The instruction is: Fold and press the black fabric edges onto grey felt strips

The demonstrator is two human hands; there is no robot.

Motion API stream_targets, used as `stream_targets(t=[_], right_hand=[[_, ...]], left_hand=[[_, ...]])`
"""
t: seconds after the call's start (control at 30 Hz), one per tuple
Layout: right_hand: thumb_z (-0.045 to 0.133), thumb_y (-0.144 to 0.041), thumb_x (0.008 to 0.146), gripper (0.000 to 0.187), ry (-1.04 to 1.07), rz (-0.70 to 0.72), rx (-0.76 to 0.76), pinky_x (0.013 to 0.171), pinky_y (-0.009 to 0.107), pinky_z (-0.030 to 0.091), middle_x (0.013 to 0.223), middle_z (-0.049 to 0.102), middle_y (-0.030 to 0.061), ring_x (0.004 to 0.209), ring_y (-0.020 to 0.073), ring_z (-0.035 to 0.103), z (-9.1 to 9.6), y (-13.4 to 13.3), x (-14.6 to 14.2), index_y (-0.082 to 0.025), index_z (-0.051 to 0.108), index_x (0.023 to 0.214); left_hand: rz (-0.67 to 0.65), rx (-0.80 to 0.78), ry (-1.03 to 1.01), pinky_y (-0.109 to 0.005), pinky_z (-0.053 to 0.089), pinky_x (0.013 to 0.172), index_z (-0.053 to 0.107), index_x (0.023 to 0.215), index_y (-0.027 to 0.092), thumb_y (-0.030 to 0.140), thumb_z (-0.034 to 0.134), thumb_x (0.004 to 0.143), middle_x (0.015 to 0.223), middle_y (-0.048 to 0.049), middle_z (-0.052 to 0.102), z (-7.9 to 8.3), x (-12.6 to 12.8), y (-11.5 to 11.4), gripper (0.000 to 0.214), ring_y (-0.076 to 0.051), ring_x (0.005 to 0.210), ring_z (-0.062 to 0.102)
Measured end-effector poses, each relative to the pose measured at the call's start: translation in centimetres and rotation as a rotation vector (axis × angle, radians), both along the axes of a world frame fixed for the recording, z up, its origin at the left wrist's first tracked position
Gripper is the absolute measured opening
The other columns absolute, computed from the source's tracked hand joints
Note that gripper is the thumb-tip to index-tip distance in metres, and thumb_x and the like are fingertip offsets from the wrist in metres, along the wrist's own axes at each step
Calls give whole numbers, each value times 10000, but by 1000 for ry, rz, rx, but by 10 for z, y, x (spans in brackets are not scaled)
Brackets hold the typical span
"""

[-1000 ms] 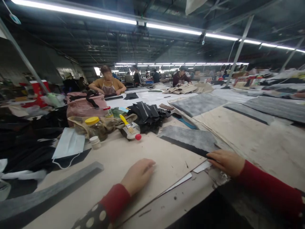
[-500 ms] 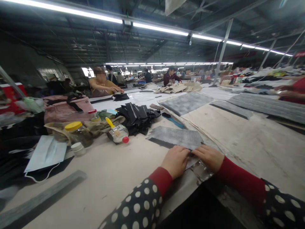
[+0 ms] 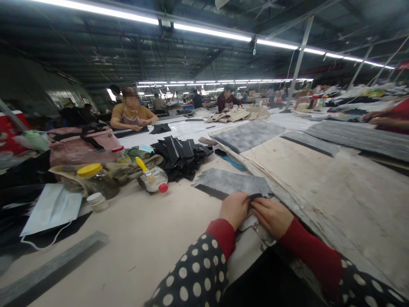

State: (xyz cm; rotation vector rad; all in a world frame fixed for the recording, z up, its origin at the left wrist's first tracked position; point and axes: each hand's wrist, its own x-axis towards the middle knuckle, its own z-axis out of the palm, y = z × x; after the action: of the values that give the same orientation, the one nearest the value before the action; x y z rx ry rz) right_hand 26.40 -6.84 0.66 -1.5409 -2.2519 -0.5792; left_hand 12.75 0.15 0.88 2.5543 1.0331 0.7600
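My left hand (image 3: 234, 209) and my right hand (image 3: 271, 216) meet close together at the table's near side. Their fingers pinch a small black fabric piece (image 3: 256, 196), which bends up in a short arch between them. Most of that piece is hidden by my fingers. Just beyond lies a grey fabric panel (image 3: 236, 181) with a black strip along its near left edge. Under my fingers a whitish piece (image 3: 248, 222) shows in part, with something shiny and clear beside it.
Left of my hands are a heap of black pieces (image 3: 182, 155), a yellow-handled brush (image 3: 145, 169) on a red-capped bottle (image 3: 156, 181), a yellow-lidded jar (image 3: 97, 179) and a face mask (image 3: 53, 211). A blue-handled brush (image 3: 230, 160) lies beyond the panel. Co-workers (image 3: 132, 113) stand across the table.
My hands have drawn closer together, and the black piece now arches up between them. Across the table, the left co-worker has straightened and drawn their arms back.
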Motion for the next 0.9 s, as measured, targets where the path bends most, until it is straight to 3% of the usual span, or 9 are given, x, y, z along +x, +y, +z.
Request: stream_targets(t=[0.27,0.47,0.53,0.63,0.77,0.9], right_hand=[[338,-301,846,329,-72,-352,-202,547,265,355,742,596,102,654,170,562,2,2,-14,-134,622,859],[266,-316,867,384,-69,-431,-369,498,252,347,769,624,97,662,188,599,11,8,-13,-162,614,815],[277,-316,862,380,-63,-444,-396,505,265,364,762,624,96,660,201,601,17,9,-15,-161,615,784],[327,-265,844,331,-45,-333,-345,591,292,408,754,613,95,709,203,586,23,14,-20,-149,620,744],[367,-184,822,268,37,1,-203,785,304,416,921,607,107,886,187,540,12,32,-29,-127,620,889],[388,-238,822,316,70,52,-156,838,337,420,1027,591,125,949,201,528,-8,46,-29,-92,578,1028]], left_hand=[[64,-111,-151,-265,412,725,604,824,206,282,366,832,811,-24,622,1,-1,1,250,-153,774,546],[382,-343,-739,-224,420,572,562,787,148,363,369,822,676,-7,555,-1,-22,23,291,-119,620,511],[420,-388,-851,-210,412,528,554,775,140,390,387,808,640,5,528,-2,-30,29,302,-106,573,494],[362,-342,-832,-212,424,575,576,760,142,387,425,791,684,-4,551,-4,-30,28,290,-110,627,512],[253,-311,-779,-215,432,602,602,828,161,383,431,792,763,-16,576,-4,-21,18,282,-119,692,523],[317,-441,-966,-192,429,500,577,810,143,422,483,747,660,10,524,12,-41,19,301,-83,551,492]])
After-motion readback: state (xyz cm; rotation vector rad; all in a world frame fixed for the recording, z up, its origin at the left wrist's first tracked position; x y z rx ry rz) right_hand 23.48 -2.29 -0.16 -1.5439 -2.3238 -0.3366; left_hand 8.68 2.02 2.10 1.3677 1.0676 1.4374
